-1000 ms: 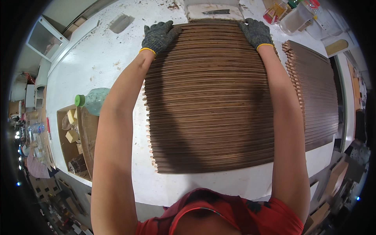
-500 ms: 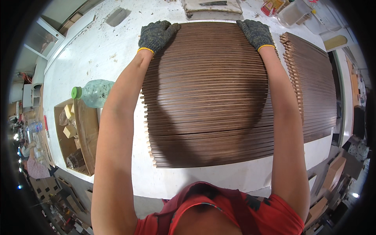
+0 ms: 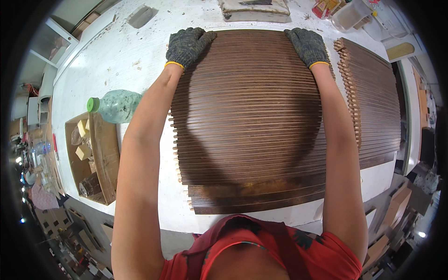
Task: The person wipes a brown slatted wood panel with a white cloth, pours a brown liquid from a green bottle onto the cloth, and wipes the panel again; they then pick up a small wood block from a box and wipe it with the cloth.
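Observation:
A wide row of dark brown wooden slats point(image 3: 247, 107), packed side by side, lies before me with pale dowel pegs showing along its left side. My left hand point(image 3: 187, 46), in a dark grey knit glove with a yellow cuff, grips the far left corner of the row. At the far right corner, my right hand point(image 3: 308, 46) in a matching glove holds the slats the same way. The thumbs point inward along the far edge; some fingertips are hidden. At the near edge a few slats point(image 3: 256, 198) show broader faces and sit shifted slightly to the right.
A second stack of brown slats point(image 3: 373, 102) with pegs lies at the right on the white table point(image 3: 112, 60). Left are a green-capped plastic bottle point(image 3: 116, 106) and a cardboard box point(image 3: 105, 158) with blocks. A pale slab point(image 3: 254, 10) and clear containers point(image 3: 350, 16) stand at the back.
Both hands have drawn the slats slightly toward me. The gap near the front has closed, and the nearest slats have tipped and slid nearer, showing wider faces.

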Available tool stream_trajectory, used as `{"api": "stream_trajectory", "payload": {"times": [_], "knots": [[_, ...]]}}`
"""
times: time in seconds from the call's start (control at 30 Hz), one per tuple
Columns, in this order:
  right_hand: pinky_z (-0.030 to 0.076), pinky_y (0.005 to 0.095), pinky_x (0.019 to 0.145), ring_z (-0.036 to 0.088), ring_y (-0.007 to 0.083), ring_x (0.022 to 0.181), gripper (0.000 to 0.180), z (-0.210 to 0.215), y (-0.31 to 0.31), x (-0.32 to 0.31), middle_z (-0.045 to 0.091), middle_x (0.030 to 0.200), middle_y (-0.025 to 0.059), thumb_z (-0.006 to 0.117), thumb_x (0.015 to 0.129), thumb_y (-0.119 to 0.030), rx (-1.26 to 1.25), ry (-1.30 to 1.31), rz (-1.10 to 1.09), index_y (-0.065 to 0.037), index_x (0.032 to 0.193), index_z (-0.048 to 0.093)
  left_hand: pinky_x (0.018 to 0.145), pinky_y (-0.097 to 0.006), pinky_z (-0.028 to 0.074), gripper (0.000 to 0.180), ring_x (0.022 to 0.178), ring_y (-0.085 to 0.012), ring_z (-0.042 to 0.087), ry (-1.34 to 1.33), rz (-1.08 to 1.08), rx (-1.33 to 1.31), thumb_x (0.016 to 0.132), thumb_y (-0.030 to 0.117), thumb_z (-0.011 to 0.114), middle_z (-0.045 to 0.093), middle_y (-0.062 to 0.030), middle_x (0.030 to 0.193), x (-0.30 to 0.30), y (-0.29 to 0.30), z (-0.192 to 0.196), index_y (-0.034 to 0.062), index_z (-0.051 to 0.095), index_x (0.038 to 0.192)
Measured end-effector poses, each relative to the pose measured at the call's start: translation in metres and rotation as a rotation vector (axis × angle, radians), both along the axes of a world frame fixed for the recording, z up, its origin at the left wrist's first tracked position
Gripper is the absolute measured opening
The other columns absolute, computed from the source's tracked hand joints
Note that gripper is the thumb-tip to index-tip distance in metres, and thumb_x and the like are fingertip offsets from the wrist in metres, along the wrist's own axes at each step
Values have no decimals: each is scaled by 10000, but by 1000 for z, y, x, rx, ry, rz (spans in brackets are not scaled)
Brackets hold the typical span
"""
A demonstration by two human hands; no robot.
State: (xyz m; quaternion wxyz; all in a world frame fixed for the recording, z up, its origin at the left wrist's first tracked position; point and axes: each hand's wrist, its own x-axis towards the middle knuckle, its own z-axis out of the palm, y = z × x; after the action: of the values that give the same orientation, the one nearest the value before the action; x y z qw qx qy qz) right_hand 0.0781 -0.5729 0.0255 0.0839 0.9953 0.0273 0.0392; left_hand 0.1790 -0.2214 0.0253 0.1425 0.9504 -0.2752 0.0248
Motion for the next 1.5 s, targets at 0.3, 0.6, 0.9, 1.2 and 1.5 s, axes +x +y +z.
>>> {"api": "stream_trajectory", "payload": {"times": [0.3,0.6,0.9,1.2,1.5], "knots": [[232,533,1119,295,384,1379,676,3,80,-111,325,1497,188,485,933,-515,134,-8,142,-137,1470,324,1156,-538,101,812,1437,-365,173,-207,-249,159,905,622,445,261,-230,1519,-70,32,-17,35,333,1454],[163,521,1148,186,382,1430,720,9,77,-82,214,1544,201,441,939,-556,134,49,22,-162,1506,241,1167,-502,101,816,1443,-361,155,-254,-281,189,911,619,426,227,-219,1536,-25,18,-20,42,295,1473],[182,526,1138,176,371,1435,739,-2,73,-52,195,1558,176,343,945,-624,135,-72,-67,-155,1507,250,1163,-506,144,461,1432,-421,135,-402,-340,518,981,426,431,244,-191,1536,-7,13,-11,274,419,1416],[254,519,1109,347,362,1352,630,10,107,-192,406,1449,159,570,907,-410,359,-84,146,-145,1445,375,1077,-487,315,567,1265,-409,435,-206,-377,-14,918,422,565,492,-251,1330,-177,57,12,-20,521,1271],[473,451,878,603,318,987,377,-11,61,-136,645,1051,157,507,947,-380,105,-56,165,-59,1053,673,801,-446,486,264,973,-363,578,-72,-525,-82,910,219,567,623,-147,1076,-133,55,2,98,638,1134]]}}
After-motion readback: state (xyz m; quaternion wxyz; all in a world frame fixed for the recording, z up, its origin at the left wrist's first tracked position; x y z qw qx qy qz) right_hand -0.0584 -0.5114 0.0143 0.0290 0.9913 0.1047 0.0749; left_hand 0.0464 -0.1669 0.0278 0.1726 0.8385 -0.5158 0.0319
